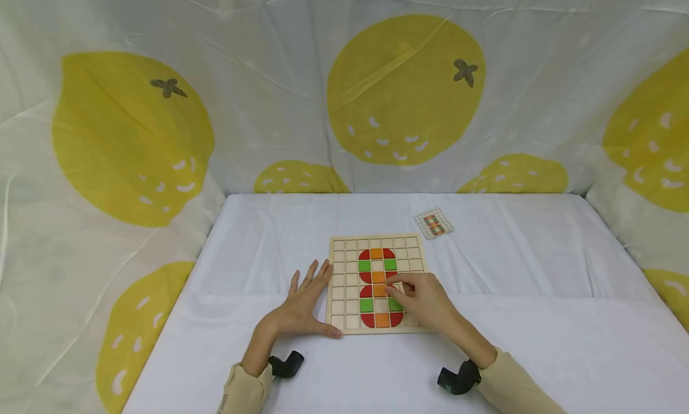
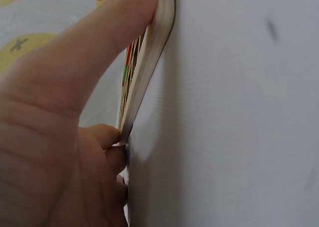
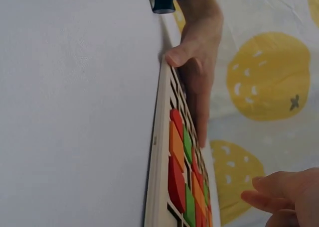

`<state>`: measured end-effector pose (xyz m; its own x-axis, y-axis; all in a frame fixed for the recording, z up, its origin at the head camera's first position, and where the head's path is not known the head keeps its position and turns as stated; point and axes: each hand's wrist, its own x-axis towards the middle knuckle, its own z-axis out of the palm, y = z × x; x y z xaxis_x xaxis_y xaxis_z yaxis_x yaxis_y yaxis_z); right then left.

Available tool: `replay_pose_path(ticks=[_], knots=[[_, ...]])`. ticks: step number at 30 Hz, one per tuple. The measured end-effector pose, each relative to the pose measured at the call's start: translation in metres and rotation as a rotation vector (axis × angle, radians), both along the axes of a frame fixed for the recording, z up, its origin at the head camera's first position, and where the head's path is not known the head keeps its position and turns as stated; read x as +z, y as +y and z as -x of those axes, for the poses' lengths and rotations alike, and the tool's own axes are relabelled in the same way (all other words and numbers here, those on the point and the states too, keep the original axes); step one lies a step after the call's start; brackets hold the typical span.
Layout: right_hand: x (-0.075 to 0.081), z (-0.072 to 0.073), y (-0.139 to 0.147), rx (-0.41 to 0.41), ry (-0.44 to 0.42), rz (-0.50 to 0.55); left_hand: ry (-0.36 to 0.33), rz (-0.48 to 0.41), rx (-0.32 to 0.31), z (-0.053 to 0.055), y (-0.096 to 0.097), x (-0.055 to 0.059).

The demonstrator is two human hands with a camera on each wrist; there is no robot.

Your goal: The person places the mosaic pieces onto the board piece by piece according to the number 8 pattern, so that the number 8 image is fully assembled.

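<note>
A square wooden grid board (image 1: 339, 309) lies on the table, with red, orange and green tiles forming a figure like an 8. My left hand (image 1: 304, 306) spreads along the board's left side, its thumb touching the near-left corner and its fingertips at the left edge. In the left wrist view the thumb (image 2: 109, 33) rests against the board's edge (image 2: 149, 62). Over the right part of the figure is my right hand (image 1: 425, 297), thumb and index finger near each other above the middle orange and red tiles. No tile shows between these fingertips in the right wrist view.
A small pattern card (image 1: 433, 224) with the same figure lies beyond the board's far right corner. White cloth (image 1: 538, 330) covers the table, and a lemon-print curtain (image 1: 280, 103) hangs behind it. Each wrist wears a black camera (image 1: 459, 378).
</note>
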<state>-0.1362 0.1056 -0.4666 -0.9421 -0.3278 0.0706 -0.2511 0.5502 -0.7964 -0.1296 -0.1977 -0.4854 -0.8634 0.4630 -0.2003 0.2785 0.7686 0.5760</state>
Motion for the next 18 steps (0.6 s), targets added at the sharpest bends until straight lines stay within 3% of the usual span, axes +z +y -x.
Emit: replay_pose_path(ticks=[5,10,14,18], knots=[[0.005,0.001,0.013,-0.037,-0.009,-0.022,0.011,0.013,-0.011,0.004,-0.002,-0.002],[0.004,-0.001,0.033,-0.056,0.038,-0.078,0.022,-0.001,-0.011,0.004,-0.006,-0.002],[0.002,-0.003,0.057,-0.117,0.103,-0.188,0.019,-0.042,0.004,0.001,-0.012,-0.001],[0.005,-0.005,0.086,-0.189,0.200,-0.309,0.026,-0.115,0.059,-0.001,-0.023,0.004]])
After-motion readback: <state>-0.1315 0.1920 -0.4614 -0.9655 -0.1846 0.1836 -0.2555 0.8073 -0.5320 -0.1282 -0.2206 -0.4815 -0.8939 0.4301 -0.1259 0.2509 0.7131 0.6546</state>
